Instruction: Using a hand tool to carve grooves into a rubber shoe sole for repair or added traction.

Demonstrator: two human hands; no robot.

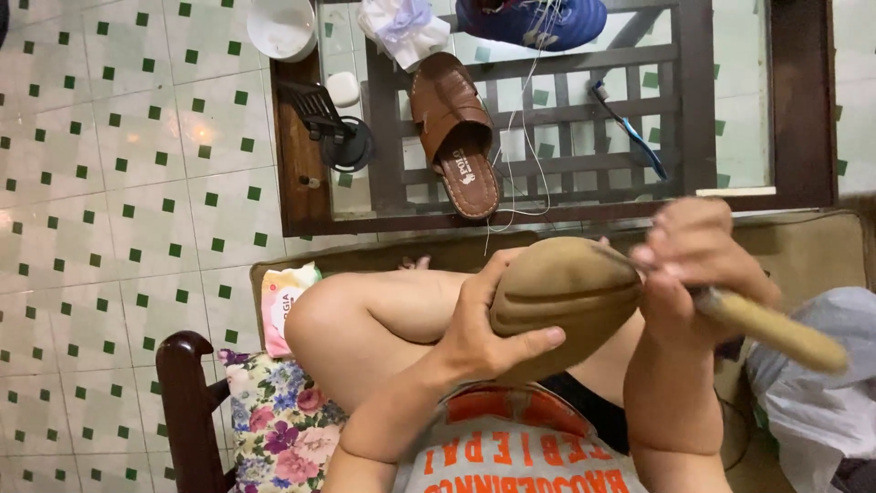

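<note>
Tan suede shoe (564, 294) sits gripped in the left hand (484, 333); the right hand (689, 274), at its three o'clock, clutches a wooden-handled brush (776, 330) against it.

Open air between hands and glass table (730, 110), raised knee (338, 319) blocking the left, table edge close ahead, sandal (453, 128), blue shoe (534, 20), toothbrush (630, 128) and fan (333, 128) crowding the tabletop, cloth (821, 402) filling the right.

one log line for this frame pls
left hand: holds tan shoe over lap | right hand: grips wooden-handled brush at shoe | table: brown sandal, blue toothbrush
</note>
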